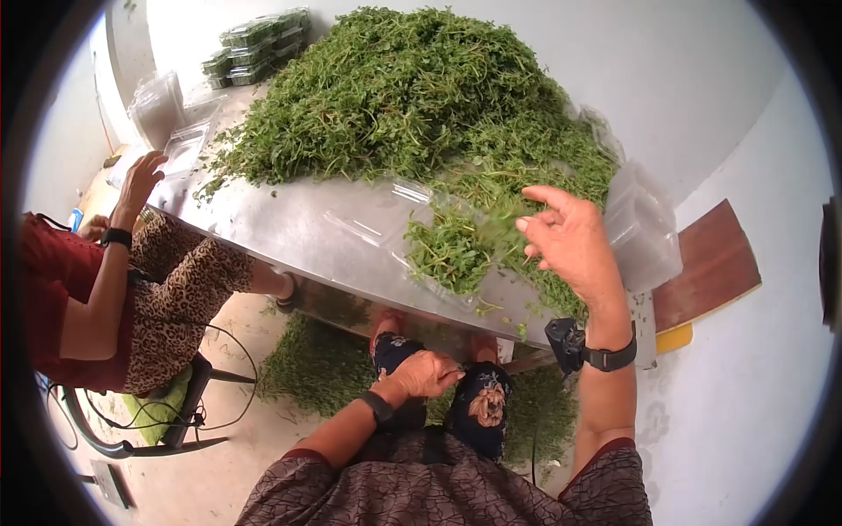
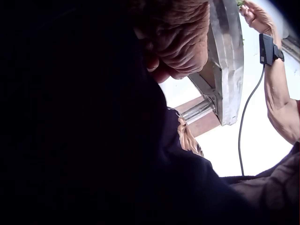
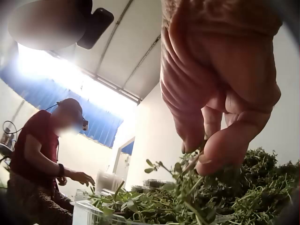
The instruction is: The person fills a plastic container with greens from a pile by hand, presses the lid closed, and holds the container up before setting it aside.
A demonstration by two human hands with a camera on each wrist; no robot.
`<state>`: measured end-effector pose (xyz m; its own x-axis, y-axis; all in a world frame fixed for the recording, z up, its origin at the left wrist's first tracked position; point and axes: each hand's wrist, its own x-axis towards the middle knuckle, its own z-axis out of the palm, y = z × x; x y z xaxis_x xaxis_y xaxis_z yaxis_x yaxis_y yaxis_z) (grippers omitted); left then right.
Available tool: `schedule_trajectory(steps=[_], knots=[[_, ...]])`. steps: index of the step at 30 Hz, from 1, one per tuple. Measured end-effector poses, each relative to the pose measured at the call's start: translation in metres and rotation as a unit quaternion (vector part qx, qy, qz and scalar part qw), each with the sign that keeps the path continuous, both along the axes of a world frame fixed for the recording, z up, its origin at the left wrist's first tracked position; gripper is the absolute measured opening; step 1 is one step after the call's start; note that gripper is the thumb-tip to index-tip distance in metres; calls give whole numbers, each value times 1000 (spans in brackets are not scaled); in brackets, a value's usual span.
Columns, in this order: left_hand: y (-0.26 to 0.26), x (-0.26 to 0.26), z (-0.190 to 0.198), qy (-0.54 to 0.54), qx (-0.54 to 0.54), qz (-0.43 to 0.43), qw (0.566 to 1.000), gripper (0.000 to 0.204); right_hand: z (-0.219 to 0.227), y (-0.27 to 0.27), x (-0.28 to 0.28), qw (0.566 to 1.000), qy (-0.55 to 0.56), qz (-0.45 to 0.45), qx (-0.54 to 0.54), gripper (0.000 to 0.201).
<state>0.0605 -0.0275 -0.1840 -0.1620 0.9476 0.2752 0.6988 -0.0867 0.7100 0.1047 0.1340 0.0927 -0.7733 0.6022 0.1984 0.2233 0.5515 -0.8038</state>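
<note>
Head view shows the right hand [image 1: 572, 241], raised over the bench [image 1: 281, 215], with thumb and fingers pinching a small sprig of greens [image 3: 180, 180]. Just beside it is the clear box [image 3: 83, 213], which has similar greens inside, and the big heap [image 1: 412, 96] lies behind on the bench. The left hand [image 1: 425, 374] rests on the flowered trousers [image 1: 482, 408], its fingers loosely bent

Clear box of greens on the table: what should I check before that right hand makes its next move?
1. Right hand pinching sprigs: ok.
2. Clear box resting on the metal table: ok.
3. Lid open: ok.
4. Left hand steadying the box: not ok, it's down by the lap.
5. Tabletop free of loose bits: not ok, some lie scattered.
6. Weight right: cannot tell, no reading shows.
</note>
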Motion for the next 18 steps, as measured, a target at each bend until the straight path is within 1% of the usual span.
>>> schedule_trajectory(steps=[2, 4, 5, 8, 9, 11, 13, 15, 16, 17, 18], knots=[[-1, -2, 0, -3, -3, -4, 1000, 27, -9, -1, 2, 1000, 6, 0, 9, 32], [-3, -1, -2, -11, -1, 3, 1000, 27, -26, 2, 11, 996, 46, -19, 73, 31], [-2, -1, -3, -20, 3, 8, 1000, 26, -34, -1, 15, 996, 48, -20, 72, 31], [0, -2, -3, -22, 7, 3, 1000, 26, -57, -13, 24, 992, 116, -46, -15, 29], [1, -2, -6, -19, 6, 1, 1000, 26, -66, -16, 26, 992, 119, -49, -16, 29], [1, -2, -11, -6, 4, -8, 1000, 26, -85, -21, 28, 980, 181, -71, -27, 29], [-3, -3, -6, -14, 12, -17, 1000, 24, -95, -26, 32, 979, 188, -77, -32, 28], [-10, -4, 4, -20, 19, -22, 999, 21, -105, -29, 34, 968, 171, -108, -146, 25], [-17, -6, 13, -55, 41, 11, 998, 21, -114, -24, 35, 974, 164, -98, -120, 22], [-25, -7, 23, -91, 63, 44, 993, 21, -120, -21, 37, 973, 168, -98, -124, 22], [-31, -11, 36, -80, 129, 67, 986, 17, -123, -21, 39, 971, 191, -87, -115, 20]])
